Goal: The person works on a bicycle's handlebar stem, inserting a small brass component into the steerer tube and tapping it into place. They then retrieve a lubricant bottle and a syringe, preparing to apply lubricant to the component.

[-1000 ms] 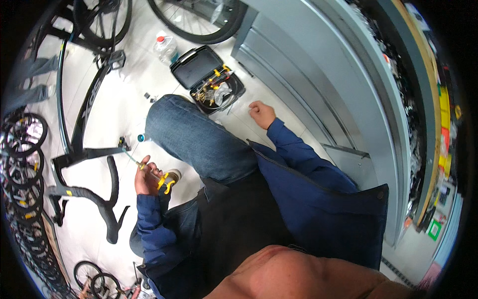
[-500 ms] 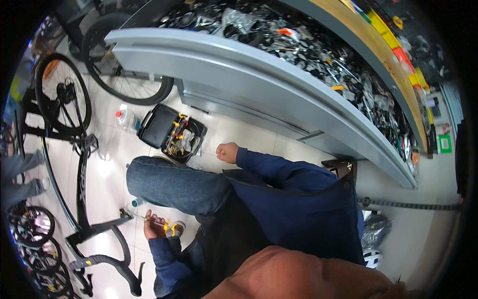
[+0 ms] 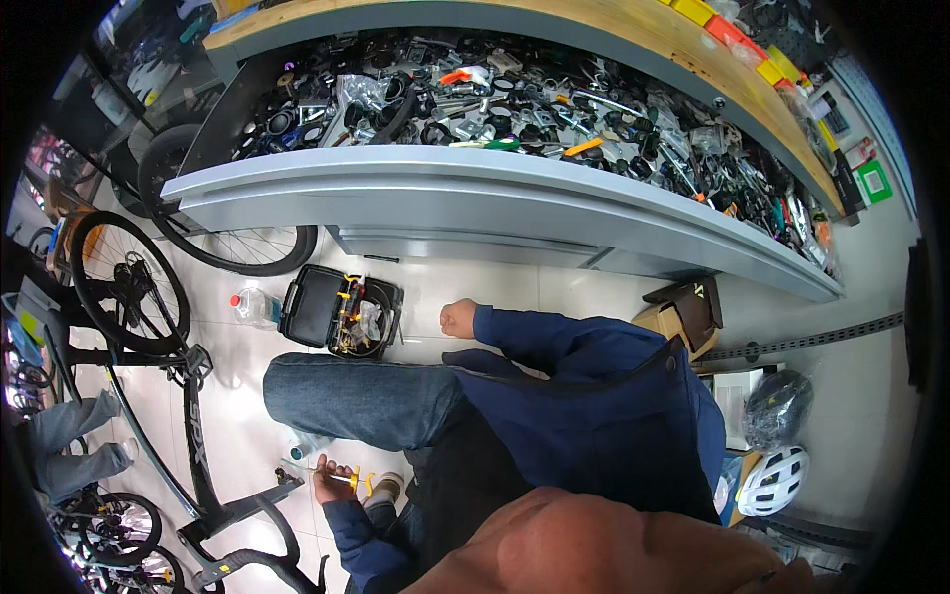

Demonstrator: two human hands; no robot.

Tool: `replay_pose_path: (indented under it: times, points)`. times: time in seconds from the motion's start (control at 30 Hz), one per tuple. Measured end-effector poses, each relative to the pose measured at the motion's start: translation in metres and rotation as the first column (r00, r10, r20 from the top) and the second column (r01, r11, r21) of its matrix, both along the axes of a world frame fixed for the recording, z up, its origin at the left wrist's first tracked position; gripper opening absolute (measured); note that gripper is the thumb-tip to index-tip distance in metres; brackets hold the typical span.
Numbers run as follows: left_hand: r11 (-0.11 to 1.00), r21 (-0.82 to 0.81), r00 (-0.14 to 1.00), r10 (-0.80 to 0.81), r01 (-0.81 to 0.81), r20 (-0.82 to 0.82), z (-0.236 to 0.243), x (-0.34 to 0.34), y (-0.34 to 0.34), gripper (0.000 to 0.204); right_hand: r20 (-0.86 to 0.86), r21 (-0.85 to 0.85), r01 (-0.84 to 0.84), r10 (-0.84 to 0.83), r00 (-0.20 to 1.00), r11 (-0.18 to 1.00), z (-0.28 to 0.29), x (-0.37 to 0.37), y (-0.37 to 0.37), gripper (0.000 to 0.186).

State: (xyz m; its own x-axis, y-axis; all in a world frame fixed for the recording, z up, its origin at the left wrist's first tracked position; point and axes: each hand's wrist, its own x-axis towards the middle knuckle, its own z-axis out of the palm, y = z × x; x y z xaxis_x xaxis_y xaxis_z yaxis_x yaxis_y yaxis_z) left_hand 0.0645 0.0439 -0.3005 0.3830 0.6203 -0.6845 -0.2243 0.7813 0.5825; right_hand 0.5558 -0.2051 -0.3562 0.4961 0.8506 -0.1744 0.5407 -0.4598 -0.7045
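My left hand [image 3: 329,481] is closed round a slim syringe with a yellow plunger handle [image 3: 354,480], low at the left beside my shoe. Its tip side points toward the end of a black bicycle frame [image 3: 237,509]; whether they touch is too small to tell. A small clear bottle with a blue-green end [image 3: 300,451] lies just above that hand. My right hand [image 3: 458,319] is a closed fist past my bent knee, its inside hidden. Left of it, a black case [image 3: 315,309] stands open on the floor, with yellow-handled tools and coiled tubing inside.
Across the top, a pulled-out grey drawer [image 3: 515,188] full of loose parts sits under a wooden bench [image 3: 633,20]. A red-capped bottle [image 3: 255,308] stands left of the case. At right are cardboard boxes and a white helmet [image 3: 774,481]. Another person's legs [image 3: 69,441] show at far left.
The view has turned, so the drawer looks more level and lower, and the bicycle sits lower in the picture. My left hand keeps hold of the syringe; my right fist stays closed.
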Motion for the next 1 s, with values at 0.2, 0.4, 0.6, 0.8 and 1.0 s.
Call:
replay_pose_path:
  times: [0.2, 0.4, 0.6, 0.8, 1.0]
  points:
    - [0.996, 0.056, 0.99, -0.08, 0.074, 0.12, -0.016, -0.012, 0.003, 0.036, 0.008, -0.091, -0.057, 0.058, 0.998, 0.994, -0.007, 0.002, 0.0, 0.026]
    - [0.999, 0.04, 1.0, -0.013, 0.012, 0.019, -0.016, -0.011, -0.003, 0.037, -0.009, 0.007, -0.054, 0.054, 0.998, 0.999, -0.013, -0.003, 0.006, 0.021]
    - [0.992, -0.053, 0.993, 0.114, -0.114, 0.005, -0.013, -0.004, -0.012, 0.037, -0.013, -0.001, -0.122, 0.121, 0.993, 0.993, -0.02, -0.004, 0.015, 0.022]
    - [0.997, -0.004, 0.996, 0.072, -0.073, -0.051, 0.002, -0.003, -0.026, 0.045, -0.105, -0.06, -0.164, 0.157, 0.982, 0.985, -0.014, -0.001, 0.038, 0.021]
    - [0.988, -0.006, 0.986, 0.154, -0.155, -0.056, 0.026, 0.014, -0.04, 0.042, -0.313, 0.126, -0.091, 0.127, 0.941, 0.988, 0.076, -0.009, 0.144, 0.022]
